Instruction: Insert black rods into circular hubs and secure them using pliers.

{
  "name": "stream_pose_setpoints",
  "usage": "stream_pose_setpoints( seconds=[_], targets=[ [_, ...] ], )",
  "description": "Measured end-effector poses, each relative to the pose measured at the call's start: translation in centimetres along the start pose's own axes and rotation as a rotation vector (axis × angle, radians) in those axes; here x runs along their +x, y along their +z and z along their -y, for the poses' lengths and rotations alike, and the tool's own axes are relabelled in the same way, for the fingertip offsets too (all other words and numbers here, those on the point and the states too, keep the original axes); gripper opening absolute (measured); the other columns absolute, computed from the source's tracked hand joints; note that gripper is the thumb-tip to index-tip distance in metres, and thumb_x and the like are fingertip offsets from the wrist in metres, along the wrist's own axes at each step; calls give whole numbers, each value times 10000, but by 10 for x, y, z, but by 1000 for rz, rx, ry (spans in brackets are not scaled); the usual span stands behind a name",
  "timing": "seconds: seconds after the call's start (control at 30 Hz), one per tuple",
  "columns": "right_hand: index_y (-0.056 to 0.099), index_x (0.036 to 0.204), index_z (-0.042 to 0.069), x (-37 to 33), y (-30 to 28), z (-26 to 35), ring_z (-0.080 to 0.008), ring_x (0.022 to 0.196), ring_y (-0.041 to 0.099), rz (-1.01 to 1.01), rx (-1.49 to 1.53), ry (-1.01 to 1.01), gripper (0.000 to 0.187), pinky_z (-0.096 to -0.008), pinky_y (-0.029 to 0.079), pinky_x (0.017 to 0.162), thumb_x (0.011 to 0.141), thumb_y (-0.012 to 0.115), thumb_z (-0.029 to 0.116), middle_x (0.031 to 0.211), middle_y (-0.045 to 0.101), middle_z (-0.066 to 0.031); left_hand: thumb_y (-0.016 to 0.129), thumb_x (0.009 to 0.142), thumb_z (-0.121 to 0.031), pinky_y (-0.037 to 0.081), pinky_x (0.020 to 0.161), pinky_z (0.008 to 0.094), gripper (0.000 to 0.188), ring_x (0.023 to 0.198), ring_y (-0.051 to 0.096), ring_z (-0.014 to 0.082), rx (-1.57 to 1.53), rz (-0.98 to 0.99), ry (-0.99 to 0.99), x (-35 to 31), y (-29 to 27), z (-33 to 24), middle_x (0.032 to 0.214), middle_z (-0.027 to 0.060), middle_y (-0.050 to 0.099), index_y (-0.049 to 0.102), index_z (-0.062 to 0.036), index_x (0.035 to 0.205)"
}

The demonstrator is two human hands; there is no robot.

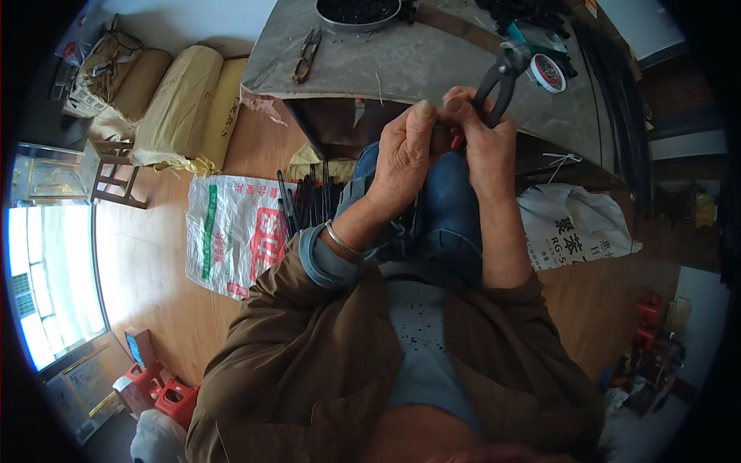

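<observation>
Pliers (500, 83), one black pair, in clenched right hand (485, 143); left hand (401, 158) fingers seemingly pinched.

Hidden between the left hand (401, 158) and right hand (482, 143): whatever small piece gets pinched there, too small to tell. Cut off by the far edge: the dark bowl (357, 13) on the table (432, 62). Concealed inside the right fist: the lower handles of the black pincers (500, 81).
</observation>
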State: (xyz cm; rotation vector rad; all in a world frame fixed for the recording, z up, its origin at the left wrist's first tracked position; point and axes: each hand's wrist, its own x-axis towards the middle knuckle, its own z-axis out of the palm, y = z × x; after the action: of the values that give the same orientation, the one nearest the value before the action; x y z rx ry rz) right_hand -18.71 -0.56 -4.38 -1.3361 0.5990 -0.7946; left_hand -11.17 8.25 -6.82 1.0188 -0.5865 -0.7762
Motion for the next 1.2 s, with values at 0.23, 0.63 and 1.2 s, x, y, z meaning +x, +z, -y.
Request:
stream_pose_setpoints(
  seconds=[0.23, 0.63, 1.2],
  targets=[
    [638, 865, 40, -9, -11, -5, -98, 655, 517, 177, 137, 173, 335, -255, 432, 588, 826, 735, 358, 733, 567, 11, 226, 993, -581, 337, 496, 205, 674, 552, 404, 49, 155, -61, 48, -2, -4, -6, 668, -18, 460, 571, -19, 1132],
    [683, 882, 42, -12, -4, -10, -65, 567, 555, 112, 13, 104, 300, -213, 400, 475, 895, 663, 341, 659, 598, 9, 249, 1003, -549, 393, 577, 189, 641, 618, 462, 42, 158, -6, 102, -4, 1, 4, 712, -17, 528, 575, -22, 1168],
    [641, 883, 56, -16, -1, -4, -66, 644, 527, 111, -37, 149, 251, -220, 416, 564, 904, 659, 306, 738, 584, 24, 320, 1012, -491, 451, 596, 220, 570, 690, 506, 68, 80, 17, 88, -6, -1, 1, 822, 41, 481, 574, 17, 1056]
  ],
)
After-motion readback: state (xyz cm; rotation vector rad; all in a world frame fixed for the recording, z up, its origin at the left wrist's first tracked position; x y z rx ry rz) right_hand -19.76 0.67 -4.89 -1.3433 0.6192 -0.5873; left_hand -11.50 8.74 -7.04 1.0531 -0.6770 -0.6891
